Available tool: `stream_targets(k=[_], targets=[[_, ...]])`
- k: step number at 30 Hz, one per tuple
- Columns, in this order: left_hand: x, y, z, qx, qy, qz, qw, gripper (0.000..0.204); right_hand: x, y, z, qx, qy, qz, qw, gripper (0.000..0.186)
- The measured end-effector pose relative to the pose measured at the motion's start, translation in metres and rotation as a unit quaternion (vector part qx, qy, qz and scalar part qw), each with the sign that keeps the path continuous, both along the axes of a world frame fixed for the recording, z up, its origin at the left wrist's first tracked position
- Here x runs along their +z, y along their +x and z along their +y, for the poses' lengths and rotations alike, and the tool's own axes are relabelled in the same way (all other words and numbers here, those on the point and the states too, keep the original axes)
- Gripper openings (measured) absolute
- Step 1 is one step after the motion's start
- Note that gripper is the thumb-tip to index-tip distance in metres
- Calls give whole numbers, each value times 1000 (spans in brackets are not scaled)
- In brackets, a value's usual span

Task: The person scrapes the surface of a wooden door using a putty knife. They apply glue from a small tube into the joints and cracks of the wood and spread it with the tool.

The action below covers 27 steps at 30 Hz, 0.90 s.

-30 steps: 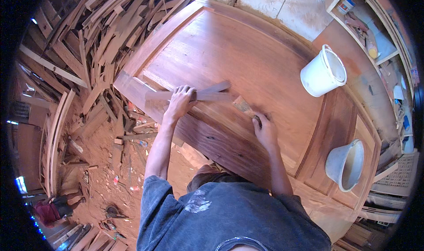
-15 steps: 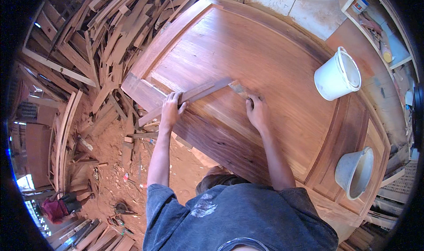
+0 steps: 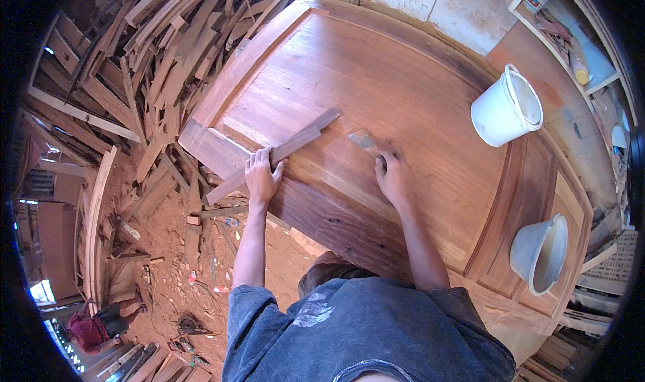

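Note:
A large reddish-brown panelled wooden door lies flat before me, its surface glossy in places. My left hand is closed around a long wooden strip, which slants over the door's near left edge with its far end over the panel. In my right hand is a paintbrush, pinched near its handle, its tip pointing left over the panel. The handle is mostly hidden by my fingers. A gap separates the brush tip from the strip.
A white bucket and a grey basin stand on the door's right part. Heaped offcuts lie beyond its left end. Another person is at the far lower left. A shelf holds jars at upper right.
The strip's far end has drawn away from the brush, toward the upper left. My right hand and the brush have barely moved. The whole view has shifted slightly.

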<state>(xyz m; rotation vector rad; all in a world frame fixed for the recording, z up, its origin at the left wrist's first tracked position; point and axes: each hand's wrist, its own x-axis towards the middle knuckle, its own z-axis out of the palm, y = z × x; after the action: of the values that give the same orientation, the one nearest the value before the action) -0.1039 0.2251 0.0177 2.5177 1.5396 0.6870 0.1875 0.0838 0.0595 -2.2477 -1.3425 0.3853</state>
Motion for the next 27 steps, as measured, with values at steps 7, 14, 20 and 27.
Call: stream_targets(k=[7, 14, 20, 27], targets=[[1, 1, 1, 4, 2, 6, 1000, 45, -19, 0, -11, -21, 22, -32, 999, 26], [0, 0, 1, 3, 1, -9, 1000, 44, 1, 2, -19, -24, -38, -51, 998, 28], [-6, -4, -1, 6, 21, -5, 1000, 45, -4, 2, -29, -28, -45, -81, 995, 28], [-6, -4, -2, 8, 18, -2, 1000, 45, -17, -1, -35, 5, -13, -63, 998, 28]])
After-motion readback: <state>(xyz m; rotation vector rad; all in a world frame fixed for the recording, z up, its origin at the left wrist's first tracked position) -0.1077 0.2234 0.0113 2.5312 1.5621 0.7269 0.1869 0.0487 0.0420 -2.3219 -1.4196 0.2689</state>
